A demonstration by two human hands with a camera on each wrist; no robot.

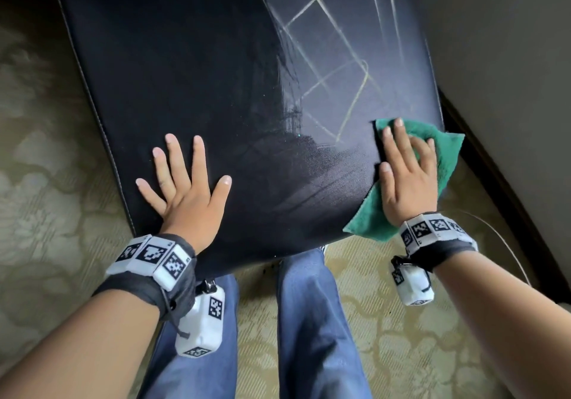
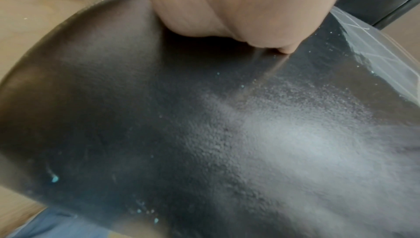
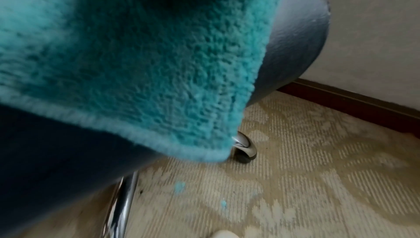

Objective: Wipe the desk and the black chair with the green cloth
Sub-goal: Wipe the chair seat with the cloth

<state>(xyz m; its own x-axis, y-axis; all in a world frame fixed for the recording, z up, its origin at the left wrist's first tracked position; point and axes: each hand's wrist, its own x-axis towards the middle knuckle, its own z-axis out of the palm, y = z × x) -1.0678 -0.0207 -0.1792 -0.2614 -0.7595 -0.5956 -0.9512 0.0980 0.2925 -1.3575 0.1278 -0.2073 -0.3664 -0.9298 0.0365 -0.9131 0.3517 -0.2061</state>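
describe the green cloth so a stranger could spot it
Start at the black chair seat filling the view. At its near right corner, the right hand presses on the green cloth. It is the only bright, fluffy thing there, one corner overhanging the edge.

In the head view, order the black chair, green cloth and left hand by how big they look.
Largest: black chair
Then green cloth and left hand, about alike; right hand covers part of the cloth.
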